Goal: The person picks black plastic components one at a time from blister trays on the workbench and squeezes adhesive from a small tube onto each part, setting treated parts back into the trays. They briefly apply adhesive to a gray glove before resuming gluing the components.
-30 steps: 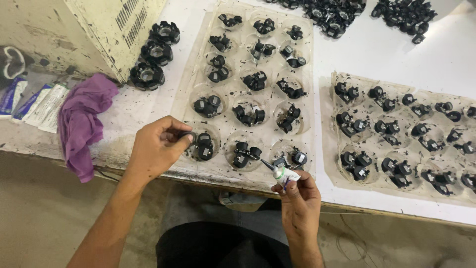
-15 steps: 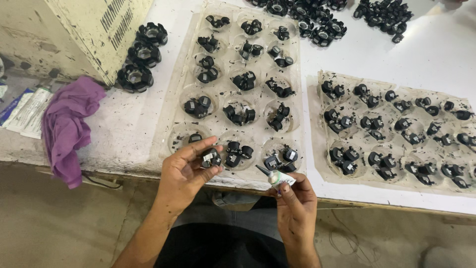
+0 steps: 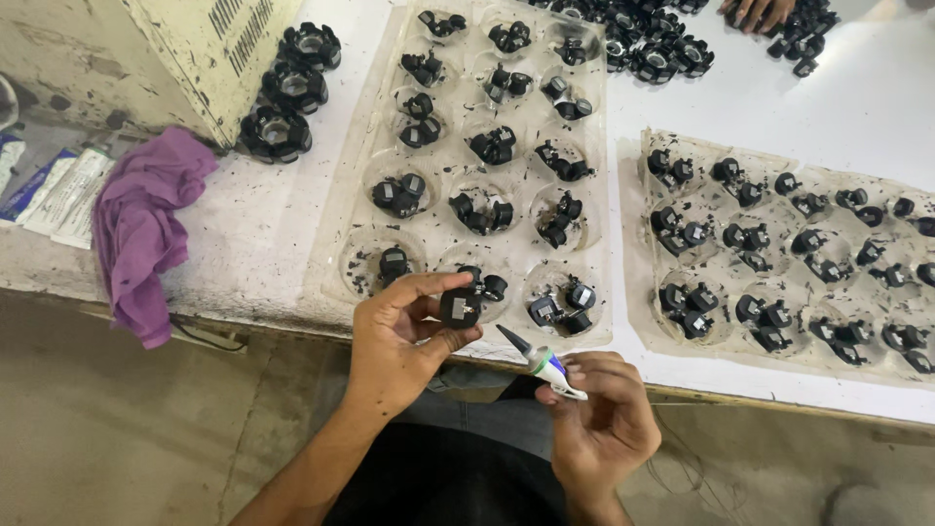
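My left hand (image 3: 399, 336) holds a small black part (image 3: 460, 307) between thumb and fingers, just off the table's front edge. My right hand (image 3: 599, 424) grips a small glue tube (image 3: 541, 362) with a dark pointed nozzle aimed up-left at the part, a short gap away. Directly behind the hands lies a clear plastic tray (image 3: 331, 258) whose round pockets hold several more black parts. A second clear tray (image 3: 633, 195) with similar black parts sits to the right.
A purple cloth (image 3: 141, 234) hangs over the table edge at left, beside flat white packets (image 3: 58, 190). Black ring-shaped parts (image 3: 278, 131) are stacked by a beige box (image 3: 209, 49). A heap of black parts (image 3: 653, 49) lies at the back, with another person's hand (image 3: 760, 12) on it.
My left hand lifted a black part from the near tray's front row and brought it toward me. The right hand with the tube shifted right and turned its nozzle to the part.
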